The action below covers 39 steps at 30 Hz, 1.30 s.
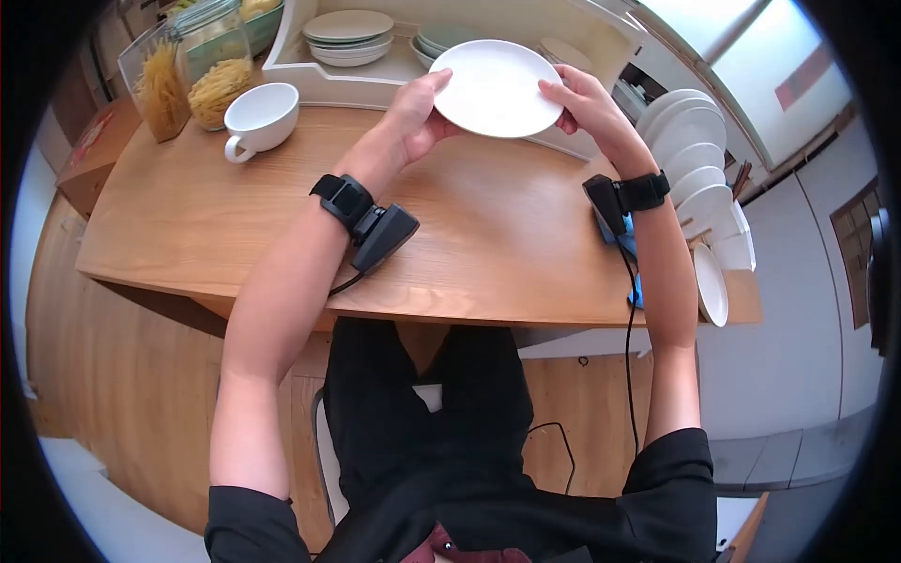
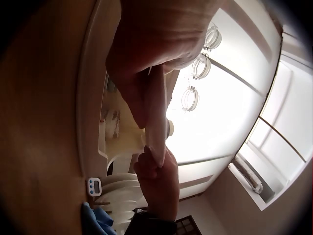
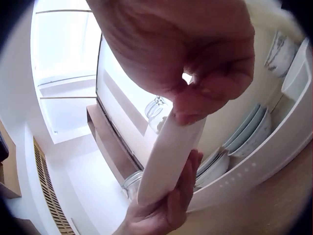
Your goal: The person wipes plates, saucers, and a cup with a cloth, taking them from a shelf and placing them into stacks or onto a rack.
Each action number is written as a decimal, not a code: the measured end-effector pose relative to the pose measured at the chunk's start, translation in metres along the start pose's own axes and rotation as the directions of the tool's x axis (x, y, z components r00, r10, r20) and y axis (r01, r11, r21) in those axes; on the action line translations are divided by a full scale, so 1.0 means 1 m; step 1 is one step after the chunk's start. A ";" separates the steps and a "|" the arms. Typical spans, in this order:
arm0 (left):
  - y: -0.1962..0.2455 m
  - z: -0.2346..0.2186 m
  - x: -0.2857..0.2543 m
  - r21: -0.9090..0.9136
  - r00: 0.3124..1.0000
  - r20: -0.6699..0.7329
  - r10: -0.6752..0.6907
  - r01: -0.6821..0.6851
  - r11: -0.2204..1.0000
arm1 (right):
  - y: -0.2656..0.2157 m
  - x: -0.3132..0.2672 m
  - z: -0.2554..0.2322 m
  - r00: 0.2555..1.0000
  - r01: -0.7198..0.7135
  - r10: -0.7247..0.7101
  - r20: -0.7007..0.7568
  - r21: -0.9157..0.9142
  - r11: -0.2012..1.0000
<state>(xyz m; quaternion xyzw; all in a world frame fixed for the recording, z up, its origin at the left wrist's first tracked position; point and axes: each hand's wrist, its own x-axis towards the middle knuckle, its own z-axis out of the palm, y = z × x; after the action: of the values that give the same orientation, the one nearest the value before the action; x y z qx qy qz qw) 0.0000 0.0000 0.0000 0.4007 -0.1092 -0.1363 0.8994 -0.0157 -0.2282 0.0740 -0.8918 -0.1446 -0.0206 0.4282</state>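
Note:
A white round plate [image 1: 497, 89] is held up over the far part of the wooden table, its top face turned toward the head camera. My left hand [image 1: 418, 113] grips its left edge, thumb on the upper face and fingers beneath. On the opposite edge my right hand [image 1: 589, 105] pinches the rim, thumb on top. Seen nearly edge-on in the left wrist view, the plate [image 2: 156, 117] spans between both hands. The right wrist view shows the left fingers under the plate [image 3: 166, 156]. Nothing lies on the plate.
A white cup [image 1: 263, 120] stands left on the table [image 1: 507, 244], near pasta jars [image 1: 218, 92]. Behind the plate, a cream shelf [image 1: 328, 91] holds stacked dishes [image 1: 349, 33]. At right are a rack of white plates [image 1: 690, 131], a blue cloth [image 2: 95, 218] and a small timer [image 2: 94, 186].

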 end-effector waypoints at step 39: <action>-0.014 -0.008 0.009 0.061 0.998 -0.065 0.021 -0.017 0.998 | 0.015 -0.030 0.093 0.775 0.629 -0.600 0.198 -0.330 0.704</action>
<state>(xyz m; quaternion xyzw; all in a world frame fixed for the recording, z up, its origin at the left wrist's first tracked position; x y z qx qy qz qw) 0.0086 -0.0067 -0.0145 0.4311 -0.0876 -0.1110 0.8912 -0.0485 -0.1727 -0.0006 -0.8575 -0.4426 -0.1557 0.2111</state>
